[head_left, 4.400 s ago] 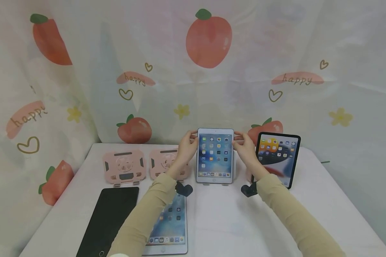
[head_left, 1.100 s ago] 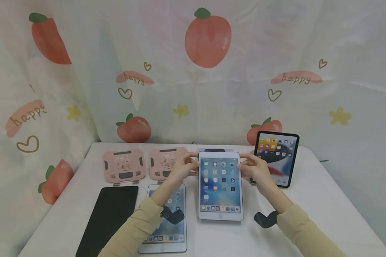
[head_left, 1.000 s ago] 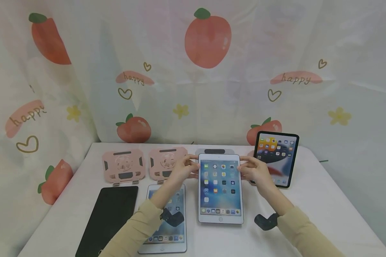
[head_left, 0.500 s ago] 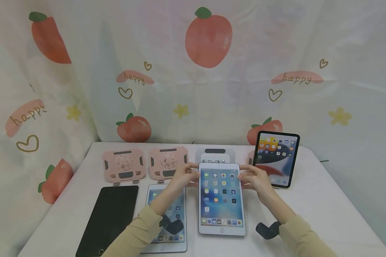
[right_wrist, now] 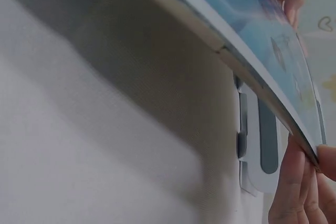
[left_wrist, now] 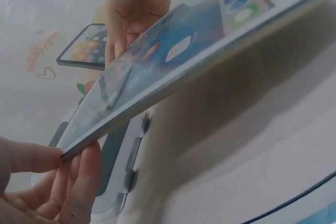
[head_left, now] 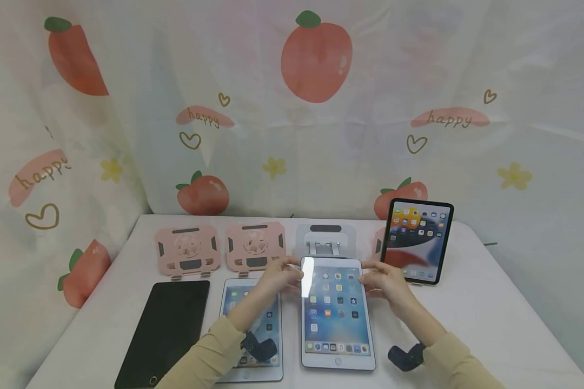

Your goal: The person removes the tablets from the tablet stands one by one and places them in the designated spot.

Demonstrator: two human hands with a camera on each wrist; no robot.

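A peach-print cloth (head_left: 316, 146) backs the white surface (head_left: 496, 319). The held tablet (head_left: 337, 313), screen lit, tilts above the surface, its far end just in front of a grey stand (head_left: 326, 235). A black tablet (head_left: 165, 335) and a flat tablet (head_left: 269, 319) (partly behind the left arm) lie nearby. A propped tablet (head_left: 418, 240) rises at the right; two pink stands (head_left: 255, 246) are at the left. The left hand (head_left: 277, 275) and right hand (head_left: 386, 281) have their fingers (left_wrist: 86, 174) clamped on the held tablet's opposite long edges, near its far corners.

Smooth, glossy-screened held tablet (head_left: 338, 314) (tablecloth (head_left: 477, 313) matt, faintly textured)
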